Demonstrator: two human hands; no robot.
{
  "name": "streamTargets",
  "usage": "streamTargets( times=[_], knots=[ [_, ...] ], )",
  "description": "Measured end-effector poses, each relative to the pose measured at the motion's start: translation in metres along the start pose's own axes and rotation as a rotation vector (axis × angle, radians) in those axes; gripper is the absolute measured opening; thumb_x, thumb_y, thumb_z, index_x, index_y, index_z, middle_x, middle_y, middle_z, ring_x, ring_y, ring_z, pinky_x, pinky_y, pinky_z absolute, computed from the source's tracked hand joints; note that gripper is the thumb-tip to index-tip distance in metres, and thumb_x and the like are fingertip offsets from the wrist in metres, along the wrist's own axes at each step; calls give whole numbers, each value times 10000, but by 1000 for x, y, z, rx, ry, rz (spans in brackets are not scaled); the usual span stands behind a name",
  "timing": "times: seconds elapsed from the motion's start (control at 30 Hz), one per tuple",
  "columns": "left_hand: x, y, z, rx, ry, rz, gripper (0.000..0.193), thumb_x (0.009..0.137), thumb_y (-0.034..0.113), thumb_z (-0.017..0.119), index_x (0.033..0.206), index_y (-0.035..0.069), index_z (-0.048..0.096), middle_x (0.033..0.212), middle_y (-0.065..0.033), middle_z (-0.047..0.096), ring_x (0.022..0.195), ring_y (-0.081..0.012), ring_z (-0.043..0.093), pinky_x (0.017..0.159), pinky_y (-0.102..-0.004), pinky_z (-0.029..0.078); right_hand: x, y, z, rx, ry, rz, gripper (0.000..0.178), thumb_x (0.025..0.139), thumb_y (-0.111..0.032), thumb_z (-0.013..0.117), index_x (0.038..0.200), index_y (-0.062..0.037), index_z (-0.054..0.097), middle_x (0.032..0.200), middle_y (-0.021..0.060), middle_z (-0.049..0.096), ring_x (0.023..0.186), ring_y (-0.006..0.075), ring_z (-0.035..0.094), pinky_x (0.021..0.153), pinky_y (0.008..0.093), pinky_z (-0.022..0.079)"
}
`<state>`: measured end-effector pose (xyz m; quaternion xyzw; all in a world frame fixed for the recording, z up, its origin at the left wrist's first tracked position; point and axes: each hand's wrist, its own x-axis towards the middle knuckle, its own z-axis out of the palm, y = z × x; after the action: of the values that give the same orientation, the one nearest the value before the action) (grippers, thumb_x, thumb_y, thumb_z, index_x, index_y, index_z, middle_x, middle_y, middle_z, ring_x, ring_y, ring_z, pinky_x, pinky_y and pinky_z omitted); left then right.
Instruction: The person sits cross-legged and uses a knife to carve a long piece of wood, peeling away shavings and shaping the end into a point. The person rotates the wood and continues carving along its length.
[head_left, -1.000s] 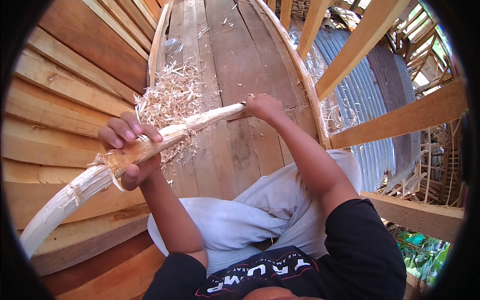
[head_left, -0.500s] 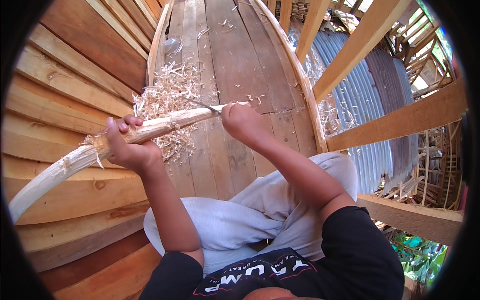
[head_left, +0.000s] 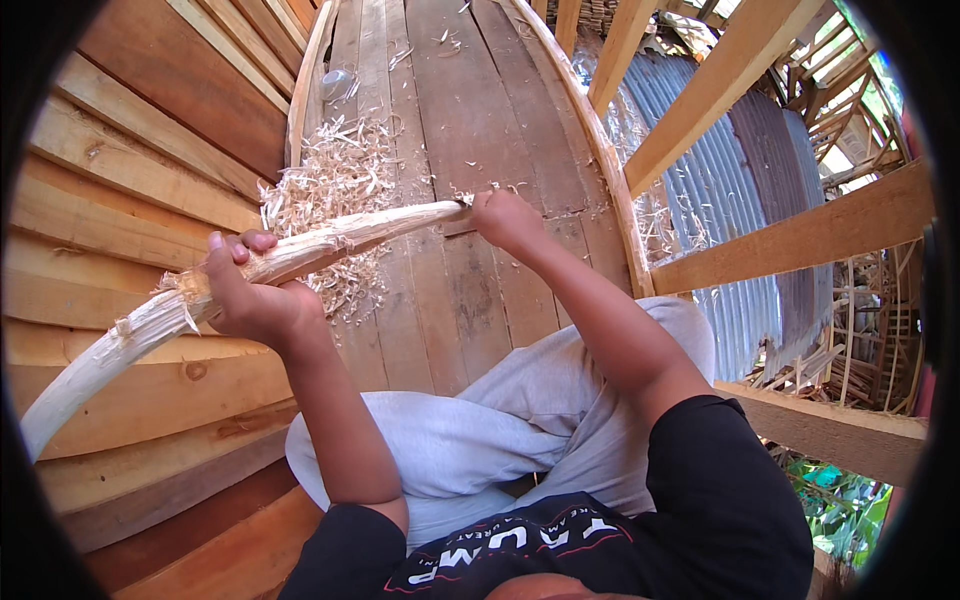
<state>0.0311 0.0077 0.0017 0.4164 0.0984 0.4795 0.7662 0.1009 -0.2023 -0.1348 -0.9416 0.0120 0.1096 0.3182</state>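
A long, pale, peeled wooden pole curves from the lower left up toward the middle, its surface cut into rough facets. My left hand is wrapped around it from below, beside a rough ring of frayed fibres. At the pole's far right tip, my right hand is closed around a knife. Only a small dark bit of the knife shows by the tip; its handle is hidden in my fist.
Curled wood shavings lie heaped on the plank floor beyond the pole. A clear round container stands behind the heap. Board walling rises on the left. Wooden rails and corrugated metal sheets are on the right.
My right hand has slid outward to the right along the pole to its tip, and the blade that lay across the wood is now mostly hidden. My left hand keeps its hold.
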Motion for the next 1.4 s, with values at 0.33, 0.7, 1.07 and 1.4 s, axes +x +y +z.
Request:
streamTargets(
  times=[0.33, 0.7, 1.07, 1.4],
  knots=[
    [2, 0, -1, 35, 15, 0, 234, 834, 86, 623, 739, 87, 408, 693, -19, 403, 645, -184, 475, 641, -324, 422, -1, 2, 12, 12, 13, 101, 527, 940, -328, 299, 885, 22, 690, 936, 248, 669, 910, 411, 645, 838, 493, 495],
    [-4, 3, 1, 29, 52, -8, 231, 840, 92, 626, 748, 82, 415, 700, -15, 404, 668, -185, 486, 650, -318, 423, -30, -42, -1, -10, 60, 51, 497, 937, -335, 334, 823, -2, 685, 880, 246, 666, 859, 413, 649, 809, 510, 498],
    [-2, 1, -2, 20, 13, -14, 199, 839, 65, 602, 770, 86, 417, 722, -18, 405, 679, -184, 481, 670, -328, 426, -21, -27, 11, -56, 161, -46, 499, 946, -296, 336, 743, -1, 683, 804, 239, 663, 767, 436, 646, 731, 529, 509],
    [-9, 4, 6, 44, 44, 9, 178, 822, 49, 600, 761, 75, 435, 707, -24, 404, 645, -182, 478, 652, -321, 430, 11, 33, 21, -163, 113, 60, 481, 955, -289, 337, 799, 8, 682, 857, 235, 675, 839, 404, 663, 795, 509, 509]
  ],
)
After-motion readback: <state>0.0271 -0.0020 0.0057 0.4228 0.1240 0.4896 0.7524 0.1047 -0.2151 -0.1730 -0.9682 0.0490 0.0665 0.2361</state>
